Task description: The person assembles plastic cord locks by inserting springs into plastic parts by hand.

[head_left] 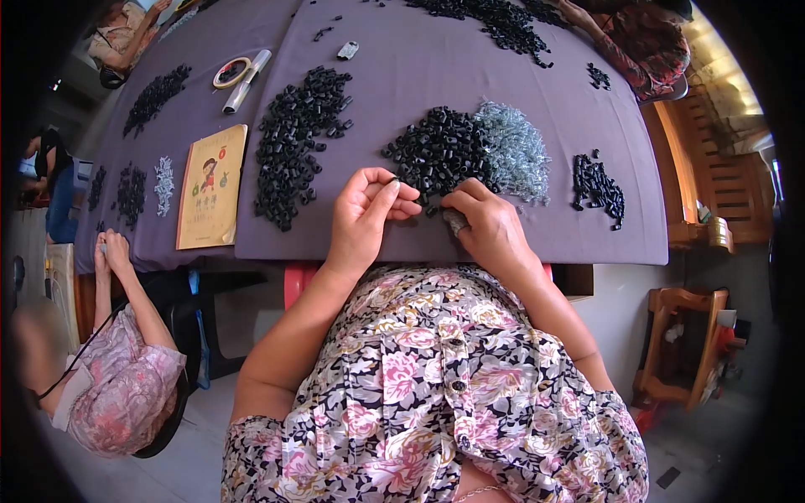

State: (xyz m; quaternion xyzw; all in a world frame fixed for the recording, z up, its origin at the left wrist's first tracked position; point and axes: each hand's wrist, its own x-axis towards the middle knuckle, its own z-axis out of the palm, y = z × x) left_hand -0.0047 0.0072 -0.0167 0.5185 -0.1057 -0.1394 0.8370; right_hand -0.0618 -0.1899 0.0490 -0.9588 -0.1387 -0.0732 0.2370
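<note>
Keep the small black piece (pixel 395 179) pinched lightly in the left grip (pixel 367 210), with the black pile (pixel 440 142) just off to its right. Can't tell the contents of the bunched right grip (pixel 486 220), with that pile right ahead. Stay low over the table (pixel 587 245), tbh.

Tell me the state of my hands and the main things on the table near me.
Left hand: pinching a small dark piece
Right hand: fingers curled; grip unclear
Nearest black pile: loose, heaped
Clear pile: loose, heaped against nearest black pile
Book: closed, lying flat
Tape roll: lying flat
</note>
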